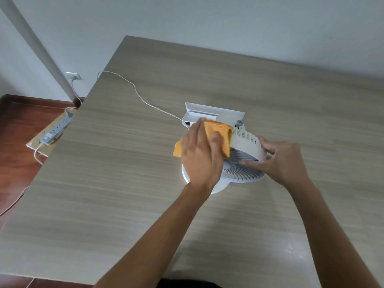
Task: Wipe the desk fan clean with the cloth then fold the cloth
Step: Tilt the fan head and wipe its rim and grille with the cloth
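A white desk fan (243, 165) lies tipped over in the middle of the wooden table (124, 183), its ribbed grille facing me and its flat base (212, 113) pointing away. My left hand (199, 154) presses an orange cloth (218, 129) against the fan's left side, fingers spread over the cloth, thumb on top. My right hand (280, 159) grips the fan's round housing on the right, thumb on the grille and fingers curled over the rim. Part of the cloth sticks out under my left palm.
The fan's white cord (133, 86) runs across the table to its left edge, then down to a grey power strip (58, 129) lying on a board on the dark wooden floor. A wall socket (73, 76) sits at the left. A pale wall stands behind the table.
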